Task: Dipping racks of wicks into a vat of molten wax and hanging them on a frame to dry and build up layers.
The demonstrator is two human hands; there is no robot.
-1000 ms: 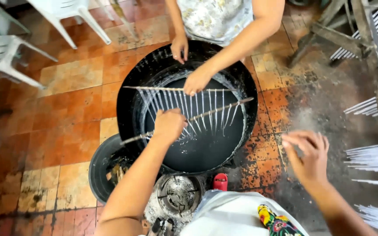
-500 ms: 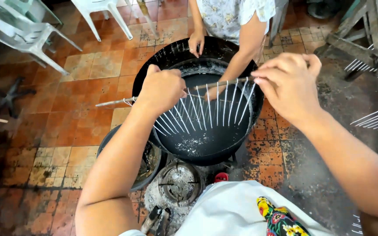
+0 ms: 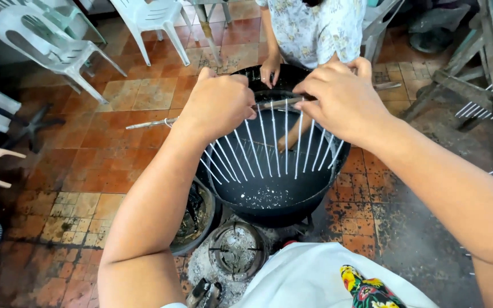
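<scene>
You held the rod [image 3: 269, 104] level, left hand [image 3: 219, 102] and right hand [image 3: 340, 97] both closed on it, so its hanging white candles [image 3: 263, 145] drained over the black pan [image 3: 269, 197] on the floor.

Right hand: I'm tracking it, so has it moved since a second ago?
Yes. The right hand has come up and left, from beside the black pan to grip the stick above it.

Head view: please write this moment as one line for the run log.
left hand: grips stick | right hand: grips same stick | thin white candles: hang over black pan | other person's hand: on pan rim
</scene>
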